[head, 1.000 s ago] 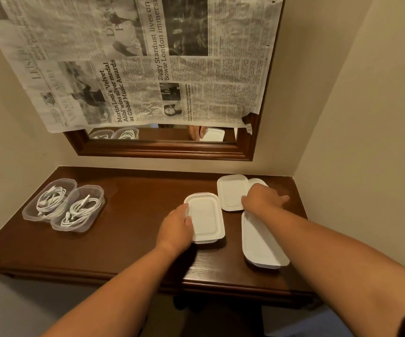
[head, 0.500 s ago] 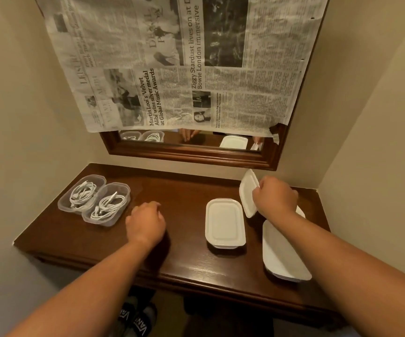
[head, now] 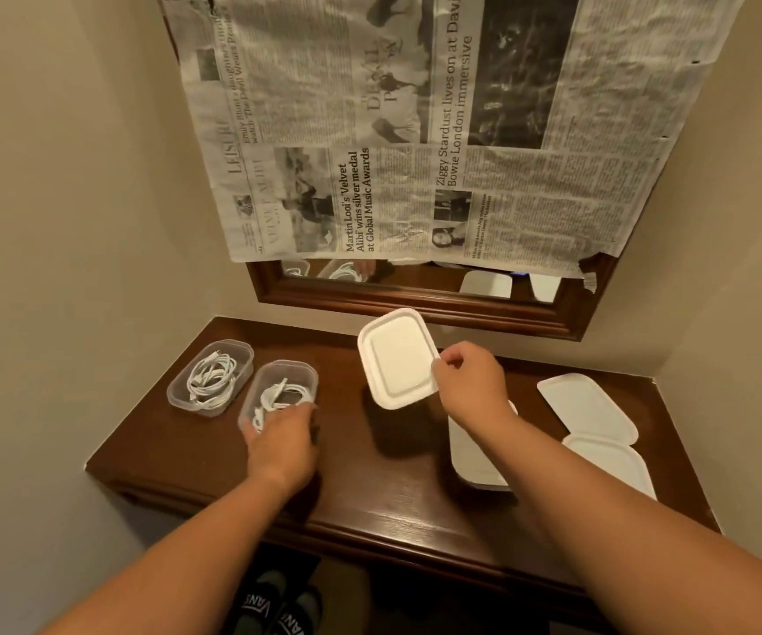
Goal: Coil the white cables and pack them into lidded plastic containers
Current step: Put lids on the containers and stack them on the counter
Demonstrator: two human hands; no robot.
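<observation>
Wooden table (head: 370, 474): right hand (head: 470, 382) pinches tilted lid (head: 395, 359) (long axis toward mirror (head: 415, 280)); left hand (head: 283, 442) grips cable container (head: 285, 364).

Dark wood bench (head: 383, 492) sat in a corner btwn beige walls (head: 72, 222). Wood-framed mirror (head: 392, 309) hung above it, mostly covered w/ newspaper (head: 415, 130); only the bottom strip showed. Black slippers (head: 278, 609) w/ white lettering lay on the floor below the bench's front edge.

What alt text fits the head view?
A person's right hand pinches a white lid in the air above a dark wooden table, while the left hand touches the nearer of two open clear containers holding coiled white cables. More white lids lie on the table to the right.
</observation>
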